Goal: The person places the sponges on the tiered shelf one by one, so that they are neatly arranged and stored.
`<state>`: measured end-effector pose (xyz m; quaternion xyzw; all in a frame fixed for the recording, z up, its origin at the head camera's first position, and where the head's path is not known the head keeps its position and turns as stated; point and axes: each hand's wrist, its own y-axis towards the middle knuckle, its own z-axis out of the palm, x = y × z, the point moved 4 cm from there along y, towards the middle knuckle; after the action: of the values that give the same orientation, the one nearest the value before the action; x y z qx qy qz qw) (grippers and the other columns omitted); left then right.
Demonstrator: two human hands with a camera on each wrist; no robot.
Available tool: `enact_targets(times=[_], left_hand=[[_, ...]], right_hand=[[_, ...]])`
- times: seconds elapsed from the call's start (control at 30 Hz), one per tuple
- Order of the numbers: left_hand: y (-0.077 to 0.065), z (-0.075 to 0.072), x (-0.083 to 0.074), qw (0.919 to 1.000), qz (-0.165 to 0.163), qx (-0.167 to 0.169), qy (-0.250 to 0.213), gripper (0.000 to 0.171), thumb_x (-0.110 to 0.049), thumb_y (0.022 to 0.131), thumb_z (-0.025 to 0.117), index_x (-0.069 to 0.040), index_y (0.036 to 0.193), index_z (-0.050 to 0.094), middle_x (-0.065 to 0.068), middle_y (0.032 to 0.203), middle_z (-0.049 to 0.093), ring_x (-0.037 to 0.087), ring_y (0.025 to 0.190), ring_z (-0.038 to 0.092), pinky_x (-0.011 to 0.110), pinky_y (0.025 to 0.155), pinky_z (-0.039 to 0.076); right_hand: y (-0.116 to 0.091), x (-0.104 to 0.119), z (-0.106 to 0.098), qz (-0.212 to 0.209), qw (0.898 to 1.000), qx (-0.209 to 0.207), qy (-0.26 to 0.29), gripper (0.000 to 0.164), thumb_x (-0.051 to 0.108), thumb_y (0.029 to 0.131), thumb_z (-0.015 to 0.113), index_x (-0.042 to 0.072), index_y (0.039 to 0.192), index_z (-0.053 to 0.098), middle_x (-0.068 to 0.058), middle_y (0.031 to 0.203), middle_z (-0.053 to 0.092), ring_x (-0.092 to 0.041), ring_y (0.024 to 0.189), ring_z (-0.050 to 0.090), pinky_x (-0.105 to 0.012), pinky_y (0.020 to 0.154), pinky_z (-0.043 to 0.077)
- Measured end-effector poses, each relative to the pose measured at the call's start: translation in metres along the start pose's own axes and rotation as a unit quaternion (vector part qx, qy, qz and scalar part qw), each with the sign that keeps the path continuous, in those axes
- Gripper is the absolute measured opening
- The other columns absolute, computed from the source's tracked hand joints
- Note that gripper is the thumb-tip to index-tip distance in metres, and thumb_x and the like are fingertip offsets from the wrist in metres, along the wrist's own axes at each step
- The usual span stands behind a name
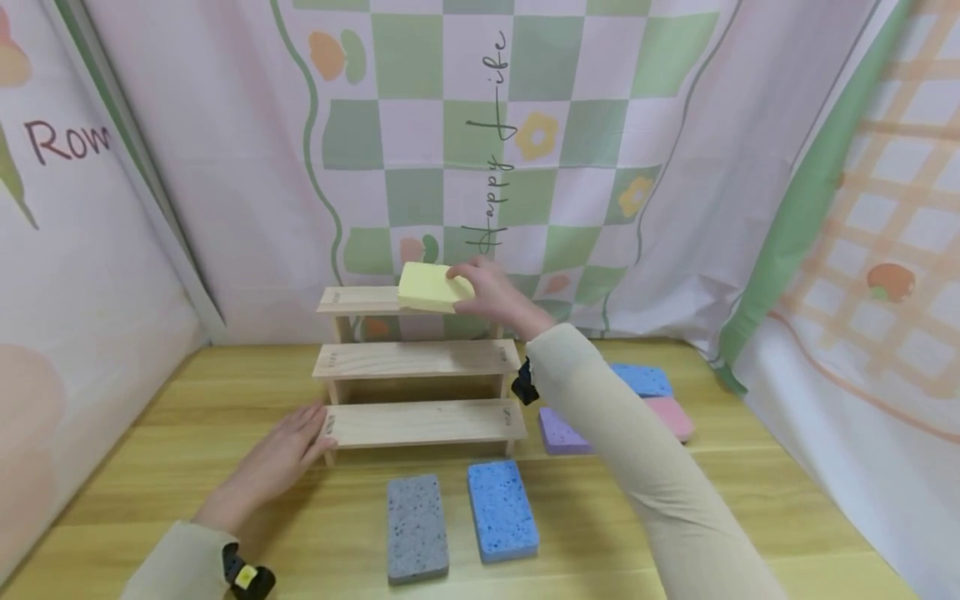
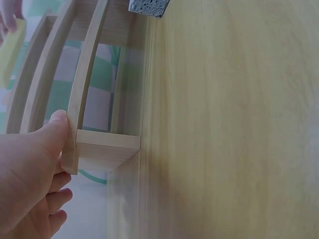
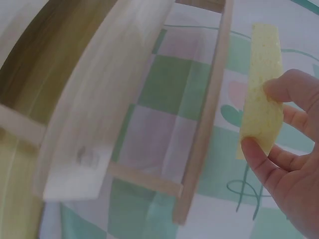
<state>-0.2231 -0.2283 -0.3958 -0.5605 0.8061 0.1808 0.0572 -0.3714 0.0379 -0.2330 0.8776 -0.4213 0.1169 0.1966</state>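
Pale yellow and block-shaped, a sponge was pinched between the thumb and fingers of the right hand, which held it by its right end. It was poised over the top tier of a three-step rack of light, unpainted wood; the head view made the two seem to meet, but the right wrist view showed a gap between the sponge and the top board. The left hand gripped the left end of the rack's lowest board, its thumb against the board's front edge and its other fingers curled, though how far they reached beneath the wood was hard to judge.

The rack stood on a yellowish wood-grain table. Before it lay a speckled grey rectangular sponge and, just to the right, a speckled bright blue rectangular sponge, the two apart from each other. Right of the rack, partly hidden by the right forearm in its cream sleeve, were a purple speckled sponge, a pink round-cornered sponge and, behind them, a second blue speckled sponge. Behind everything hung a white cloth printed with green checks, the words "Happy Life" written sideways across it.
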Motion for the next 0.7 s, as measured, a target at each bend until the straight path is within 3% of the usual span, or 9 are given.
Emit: enact_targets(times=[0.23,0.7], left_hand=[[0.000,-0.001,-0.002,1.0000,0.004,-0.002,0.000,0.058,-0.031,0.097,0.046,0.014,0.132,0.036,0.030,0.138,0.032,0.044,0.127,0.028,0.053,0.105,0.021],[-0.001,-0.002,-0.005,0.9999,0.012,-0.006,0.008,0.057,-0.030,0.097,0.048,0.015,0.131,0.037,0.031,0.137,0.034,0.045,0.126,0.030,0.054,0.105,0.022]], right_hand=[[0.010,0.005,0.012,0.004,1.000,-0.020,0.002,0.048,0.009,0.078,0.067,0.005,0.124,0.054,-0.019,0.125,0.045,-0.030,0.114,0.041,-0.041,0.096,0.038],[0.027,0.025,0.029,-0.030,0.999,-0.012,-0.016,0.047,0.008,0.078,0.069,0.003,0.122,0.055,-0.017,0.127,0.049,-0.028,0.117,0.042,-0.036,0.099,0.035]])
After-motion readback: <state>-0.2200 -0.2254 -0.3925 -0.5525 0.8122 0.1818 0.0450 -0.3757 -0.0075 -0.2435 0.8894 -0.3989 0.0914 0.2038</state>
